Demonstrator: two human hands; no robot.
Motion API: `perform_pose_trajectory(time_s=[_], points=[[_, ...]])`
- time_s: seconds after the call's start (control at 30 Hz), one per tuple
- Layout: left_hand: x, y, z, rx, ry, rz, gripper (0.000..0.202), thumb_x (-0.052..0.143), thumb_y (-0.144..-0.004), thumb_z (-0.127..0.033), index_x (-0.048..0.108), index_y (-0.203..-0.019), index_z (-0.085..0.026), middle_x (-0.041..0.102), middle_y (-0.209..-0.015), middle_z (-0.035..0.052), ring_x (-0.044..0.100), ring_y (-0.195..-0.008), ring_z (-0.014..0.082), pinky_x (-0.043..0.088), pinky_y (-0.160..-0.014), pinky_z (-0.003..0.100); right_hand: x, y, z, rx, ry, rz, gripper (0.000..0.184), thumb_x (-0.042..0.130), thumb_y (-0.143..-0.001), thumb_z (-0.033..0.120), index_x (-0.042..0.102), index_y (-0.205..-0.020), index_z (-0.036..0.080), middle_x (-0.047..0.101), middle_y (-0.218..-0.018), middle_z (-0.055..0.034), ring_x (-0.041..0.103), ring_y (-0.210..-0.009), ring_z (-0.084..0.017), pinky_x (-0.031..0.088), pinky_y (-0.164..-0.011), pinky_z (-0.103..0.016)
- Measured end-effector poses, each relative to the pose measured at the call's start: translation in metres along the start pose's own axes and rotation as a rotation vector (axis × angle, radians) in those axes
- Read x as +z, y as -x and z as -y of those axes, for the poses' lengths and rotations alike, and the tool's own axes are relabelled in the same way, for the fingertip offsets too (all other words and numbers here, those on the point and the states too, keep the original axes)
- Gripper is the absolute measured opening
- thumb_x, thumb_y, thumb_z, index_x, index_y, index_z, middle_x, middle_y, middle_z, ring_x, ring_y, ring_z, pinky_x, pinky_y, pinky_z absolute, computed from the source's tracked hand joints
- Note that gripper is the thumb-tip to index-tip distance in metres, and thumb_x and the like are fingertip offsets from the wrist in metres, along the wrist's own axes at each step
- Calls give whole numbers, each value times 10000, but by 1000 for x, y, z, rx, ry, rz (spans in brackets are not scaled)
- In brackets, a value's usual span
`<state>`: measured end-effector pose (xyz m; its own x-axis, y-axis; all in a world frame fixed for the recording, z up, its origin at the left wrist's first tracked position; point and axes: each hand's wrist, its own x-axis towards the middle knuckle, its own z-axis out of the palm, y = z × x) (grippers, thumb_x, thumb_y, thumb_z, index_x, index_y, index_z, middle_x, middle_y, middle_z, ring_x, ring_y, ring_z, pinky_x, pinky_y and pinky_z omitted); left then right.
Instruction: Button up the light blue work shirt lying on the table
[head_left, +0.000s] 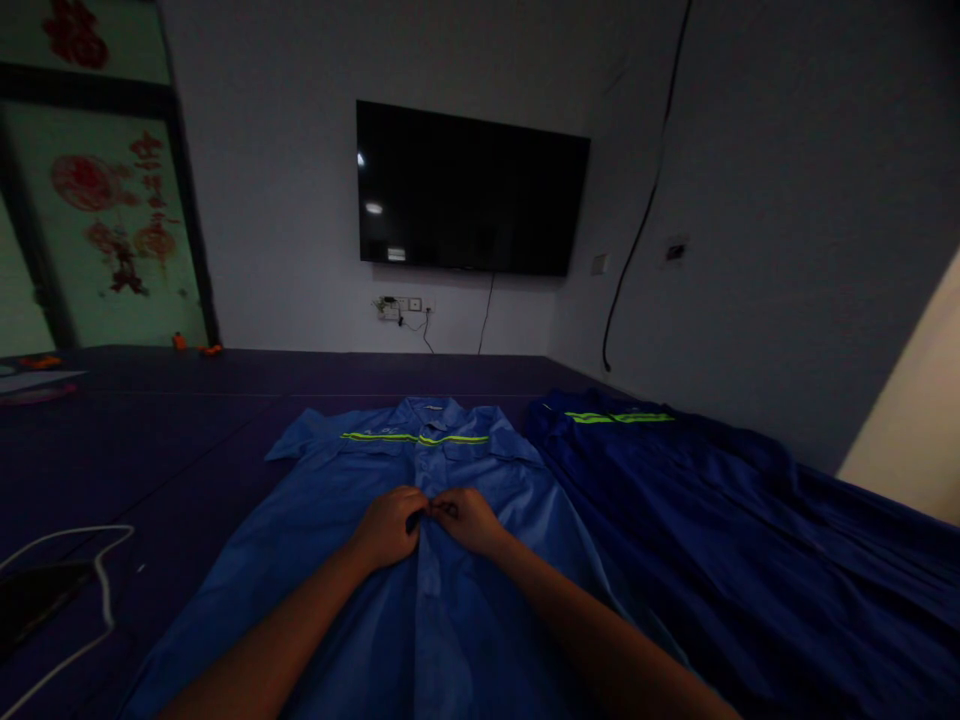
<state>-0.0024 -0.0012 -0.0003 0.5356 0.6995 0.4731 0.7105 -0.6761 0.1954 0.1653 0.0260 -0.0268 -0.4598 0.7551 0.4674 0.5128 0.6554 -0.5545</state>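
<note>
A blue short-sleeved work shirt (pixel 360 482) with a yellow-green stripe across the chest lies front up on the purple surface, its collar pointing away from me. My left hand (pixel 391 524) and my right hand (pixel 471 518) meet over the front placket, a little below the chest stripe. The fingers of both are closed in a pinch on the placket's edge, fingertips almost touching. Any button between them is too small and dark to make out. Below my hands the placket runs straight down toward me.
To the right lies a darker blue garment (pixel 697 510) with yellow-green stripes. A white cable (pixel 105 590) and a dark flat device (pixel 41 600) lie at the left. Beyond the purple surface (pixel 187 420), a television (pixel 472 190) hangs on the wall. A black cord (pixel 637 235) dangles at the right.
</note>
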Motion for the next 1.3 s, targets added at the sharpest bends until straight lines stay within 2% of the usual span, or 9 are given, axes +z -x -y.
perform_pose_trajectory(time_s=[0.17, 0.33, 0.47, 0.57, 0.67, 0.8, 0.93, 1.07, 1.3], points=[[-2, 1, 1, -15, 33, 19, 194, 471, -626, -66, 579, -745, -174, 603, -811, 47, 547, -827, 177, 417, -735, 265, 0, 1, 1, -18, -9, -10, 208, 498, -723, 51, 660, -770, 173, 640, -684, 7, 566, -600, -125, 364, -538, -189], [-4, 4, -5, -36, 51, 70, 175, 564, -634, -180, 577, -808, -171, 595, -872, 66, 543, -863, 202, 426, -760, 287, 0, 4, 3, -15, -51, -99, 192, 502, -757, 93, 645, -844, 186, 617, -685, 8, 552, -591, -123, 369, -541, -194], [-1, 12, -11, -109, 100, 41, 277, 591, -640, -191, 555, -915, -175, 595, -947, 79, 539, -935, 215, 418, -842, 323, -3, 14, 12, 19, 12, -202, 78, 538, -788, 201, 609, -804, 175, 519, -540, 36, 484, -488, -109, 310, -475, -195], [1, 26, -16, -180, 188, 0, 415, 583, -640, -163, 491, -1044, -190, 572, -1064, 82, 519, -1024, 211, 399, -906, 339, -8, 26, 22, -22, 78, -222, 138, 546, -797, 296, 572, -740, 173, 481, -518, 46, 451, -461, -97, 274, -461, -196], [-2, 44, -21, -219, 255, -28, 497, 589, -633, -175, 424, -1101, -192, 541, -1127, 90, 504, -1057, 206, 395, -923, 340, -12, 42, 35, -140, 109, -144, 179, 560, -780, 341, 549, -719, 173, 508, -562, 37, 461, -484, -93, 279, -474, -196], [-12, 58, -32, -193, 227, -60, 413, 576, -596, -142, 451, -985, -204, 506, -1166, 83, 463, -1093, 208, 370, -947, 346, -13, 65, 50, -288, 127, 28, 227, 607, -733, 397, 541, -739, 179, 533, -589, 34, 476, -495, -94, 288, -478, -200], [-21, 57, -43, -172, 89, 1, 160, 534, -580, -124, 463, -708, -190, 556, -903, 49, 498, -907, 195, 406, -798, 314, -14, 77, 58, -351, 138, 146, 252, 610, -732, 424, 547, -708, 182, 550, -590, 29, 484, -491, -94, 286, -475, -209], [-24, 56, -50, -169, 42, 153, 95, 485, -613, -108, 436, -575, -181, 504, -642, 7, 477, -689, 148, 363, -653, 266, -19, 73, 64, -289, 104, 256, 315, 578, -774, 468, 559, -654, 177, 530, -530, 34, 486, -470, -89, 270, -451, -201], [-29, 59, -58, -155, 154, 219, 90, 560, -622, -192, 472, -617, -178, 522, -652, 5, 467, -662, 134, 336, -606, 242, -22, 71, 75, -119, 144, 226, 411, 575, -771, 532, 549, -575, 172, 549, -506, 31, 503, -456, -83, 248, -441, -206]])
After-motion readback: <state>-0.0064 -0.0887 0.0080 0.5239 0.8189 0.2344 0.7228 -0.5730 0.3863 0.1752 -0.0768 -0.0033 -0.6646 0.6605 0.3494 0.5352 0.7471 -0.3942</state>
